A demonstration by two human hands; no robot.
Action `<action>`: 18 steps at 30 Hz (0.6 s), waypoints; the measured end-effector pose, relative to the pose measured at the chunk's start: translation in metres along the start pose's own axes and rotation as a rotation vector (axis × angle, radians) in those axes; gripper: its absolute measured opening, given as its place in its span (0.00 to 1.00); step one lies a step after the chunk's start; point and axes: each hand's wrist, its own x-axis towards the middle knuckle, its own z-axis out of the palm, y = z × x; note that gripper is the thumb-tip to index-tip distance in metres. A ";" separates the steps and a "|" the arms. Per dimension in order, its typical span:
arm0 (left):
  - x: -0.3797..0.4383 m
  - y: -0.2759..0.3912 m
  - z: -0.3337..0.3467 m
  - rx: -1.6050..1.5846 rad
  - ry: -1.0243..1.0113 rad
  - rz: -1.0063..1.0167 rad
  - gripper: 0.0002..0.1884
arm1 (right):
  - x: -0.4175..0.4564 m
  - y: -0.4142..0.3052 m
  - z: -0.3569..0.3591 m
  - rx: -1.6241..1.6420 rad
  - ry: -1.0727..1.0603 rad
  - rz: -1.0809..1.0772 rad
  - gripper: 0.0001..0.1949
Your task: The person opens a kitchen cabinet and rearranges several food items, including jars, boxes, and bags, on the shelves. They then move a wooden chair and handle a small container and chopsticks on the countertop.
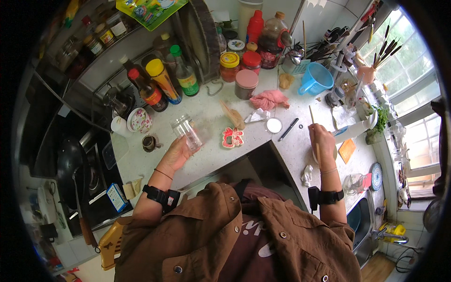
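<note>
My left hand (178, 154) grips a clear, open-mouthed jar (187, 131), tilted above the counter. Inside it I can make out no contents. My right hand (322, 141) is closed around a thin wooden stick (311, 115), perhaps a chopstick, whose lower end runs down past the wrist. Behind that hand is a pale round rim, mostly hidden. A white bottle (354, 131) lies or leans just right of it, near an orange square (347, 151). Between my hands are a red-and-white figure-shaped piece (232, 137), a white round lid (274, 125) and a black pen (289, 129).
Sauce bottles (152, 92) and lidded jars (246, 84) line the back of the counter (211, 165). A blue plastic jug (317, 79) stands back right. Left is a stove with a wok (72, 165); right, a sink (364, 225). An open drawer or recess (271, 162) lies before me.
</note>
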 end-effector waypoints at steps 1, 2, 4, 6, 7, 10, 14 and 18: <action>0.000 0.000 0.000 0.016 -0.005 0.020 0.28 | 0.002 0.002 0.007 -0.086 -0.064 -0.053 0.04; 0.002 0.002 -0.002 0.110 0.005 0.020 0.28 | 0.005 0.005 0.017 -0.172 -0.128 -0.105 0.03; 0.007 0.003 -0.011 0.294 0.028 0.023 0.30 | 0.014 0.008 0.033 -0.319 -0.314 -0.138 0.04; 0.012 -0.005 -0.020 0.547 0.122 0.095 0.32 | 0.021 0.016 0.050 -0.420 -0.360 -0.165 0.05; 0.013 -0.009 -0.026 0.674 0.174 0.131 0.34 | 0.024 0.019 0.058 -0.468 -0.384 -0.182 0.06; 0.017 -0.012 -0.043 1.052 0.253 0.326 0.39 | 0.031 0.021 0.072 -0.547 -0.382 -0.146 0.07; 0.018 -0.005 -0.038 1.362 0.349 0.409 0.41 | 0.051 -0.010 0.076 -0.346 -0.358 -0.243 0.13; 0.028 -0.010 -0.044 1.332 0.343 0.443 0.42 | 0.060 -0.062 0.101 0.024 -0.226 -0.418 0.17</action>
